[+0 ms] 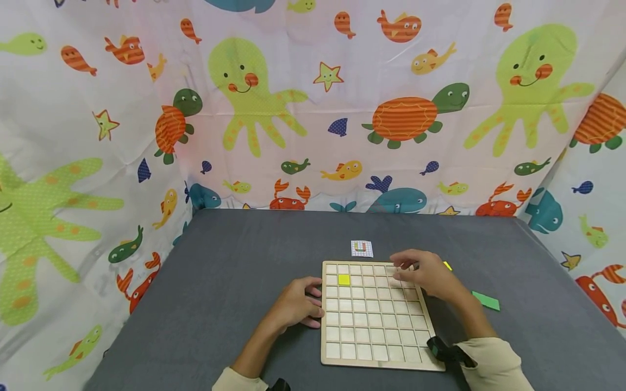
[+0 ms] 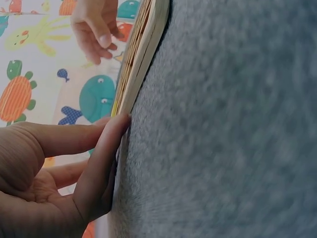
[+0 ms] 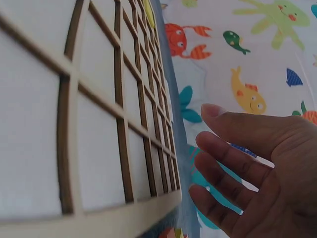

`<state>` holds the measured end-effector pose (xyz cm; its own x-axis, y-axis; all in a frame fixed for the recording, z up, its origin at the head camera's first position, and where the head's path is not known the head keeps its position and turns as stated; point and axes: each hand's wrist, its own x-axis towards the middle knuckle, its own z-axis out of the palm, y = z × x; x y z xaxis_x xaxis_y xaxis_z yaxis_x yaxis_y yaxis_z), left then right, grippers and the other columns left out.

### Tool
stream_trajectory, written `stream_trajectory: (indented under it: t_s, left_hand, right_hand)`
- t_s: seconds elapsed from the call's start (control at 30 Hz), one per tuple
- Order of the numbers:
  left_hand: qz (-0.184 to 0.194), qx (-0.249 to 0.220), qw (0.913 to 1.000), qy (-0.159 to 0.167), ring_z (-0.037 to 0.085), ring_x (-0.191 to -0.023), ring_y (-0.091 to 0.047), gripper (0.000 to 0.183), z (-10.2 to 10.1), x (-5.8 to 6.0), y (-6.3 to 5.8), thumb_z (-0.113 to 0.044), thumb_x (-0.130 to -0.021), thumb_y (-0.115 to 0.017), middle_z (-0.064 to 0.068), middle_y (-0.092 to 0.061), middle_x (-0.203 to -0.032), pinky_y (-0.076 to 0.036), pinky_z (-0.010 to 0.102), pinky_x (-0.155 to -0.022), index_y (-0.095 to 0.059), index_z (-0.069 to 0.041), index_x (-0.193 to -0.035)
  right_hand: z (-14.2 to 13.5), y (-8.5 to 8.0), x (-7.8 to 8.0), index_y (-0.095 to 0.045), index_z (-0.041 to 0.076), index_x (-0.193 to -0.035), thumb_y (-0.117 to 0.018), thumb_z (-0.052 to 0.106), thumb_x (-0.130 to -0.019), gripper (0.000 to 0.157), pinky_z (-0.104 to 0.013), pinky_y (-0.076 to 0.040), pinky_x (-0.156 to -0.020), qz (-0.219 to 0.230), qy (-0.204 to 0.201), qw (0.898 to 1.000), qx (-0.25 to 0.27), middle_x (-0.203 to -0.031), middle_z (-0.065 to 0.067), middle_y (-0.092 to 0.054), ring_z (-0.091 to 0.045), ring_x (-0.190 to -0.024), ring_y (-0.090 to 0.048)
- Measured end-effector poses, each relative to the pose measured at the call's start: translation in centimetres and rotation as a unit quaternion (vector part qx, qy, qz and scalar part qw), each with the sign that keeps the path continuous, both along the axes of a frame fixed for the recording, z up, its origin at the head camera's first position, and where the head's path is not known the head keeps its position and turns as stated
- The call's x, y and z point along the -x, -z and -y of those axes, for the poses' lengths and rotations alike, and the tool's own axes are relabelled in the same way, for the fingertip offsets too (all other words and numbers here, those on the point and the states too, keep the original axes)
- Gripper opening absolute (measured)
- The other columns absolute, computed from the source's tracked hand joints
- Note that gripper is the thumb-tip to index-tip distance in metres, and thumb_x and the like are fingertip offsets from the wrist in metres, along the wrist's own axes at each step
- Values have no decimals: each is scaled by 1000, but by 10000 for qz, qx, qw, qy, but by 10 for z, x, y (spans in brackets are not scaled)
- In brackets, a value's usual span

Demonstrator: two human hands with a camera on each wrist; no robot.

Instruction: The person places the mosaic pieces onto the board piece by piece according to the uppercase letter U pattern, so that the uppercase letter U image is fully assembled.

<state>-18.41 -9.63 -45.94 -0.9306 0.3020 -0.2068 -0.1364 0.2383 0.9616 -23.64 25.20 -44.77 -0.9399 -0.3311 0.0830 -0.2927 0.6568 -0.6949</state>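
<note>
A wooden grid board [image 1: 374,365] with rows of white square cells lies on the table. One yellow square tile [image 1: 344,279] sits in a cell near its upper left corner, also seen as a yellow tile [image 3: 149,14] in the right wrist view. My left hand [image 1: 296,304] rests at the board's left edge; in the left wrist view, the fingers [image 2: 101,163] touch its side. Above the board's upper right corner hovers my right hand [image 1: 426,274]. Its fingers are loosely bent and apart, with nothing visible between them in the right wrist view.
A small card [image 1: 361,248] with a coloured U shape on a grid lies beyond the board. Right of the board is a green piece [image 1: 486,301]; a yellow piece [image 1: 447,265] shows partly behind my right hand. A sea-animal curtain [image 1: 293,108] surrounds the grey table [image 1: 235,255].
</note>
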Motion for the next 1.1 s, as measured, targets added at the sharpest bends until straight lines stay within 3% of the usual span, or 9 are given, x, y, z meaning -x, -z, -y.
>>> stream_trajectory:
  t_s: [0.2, 0.63, 1.1]
  left_hand:
    - [120, 13, 9999, 86, 25, -94, -68, 78, 1, 1, -2, 19, -78, -77, 21, -59, -121, -68, 41, -61, -53, 3, -150]
    - [118, 317, 9991, 243, 24, -87, -69, 80, -2, 4, -8, 22, -77, -78, 21, -59, -117, -68, 39, -59, -51, 5, -150]
    - [63, 368, 9988, 329, 25, -87, -71, 80, 0, 4, -8, 19, -80, -78, 20, -59, -118, -68, 39, -60, -50, 3, -153]
  right_hand:
    - [-20, 5, 1, -71, 4, -134, -80, 22, -97, 42, -31, -61, -80, 78, 165, 9998, 72, -118, -11, -72, -26, -105, -67]
    - [-48, 8, -3, -68, 1, -137, -80, 18, -96, 46, -29, -61, -72, 365, 594, 9972, 287, -121, -16, -74, -29, -107, -63]
    - [-66, 10, -4, -67, -2, -136, -81, 13, -93, 48, -23, -59, -76, 521, 769, 9957, -16, -119, -16, -74, -30, -108, -67]
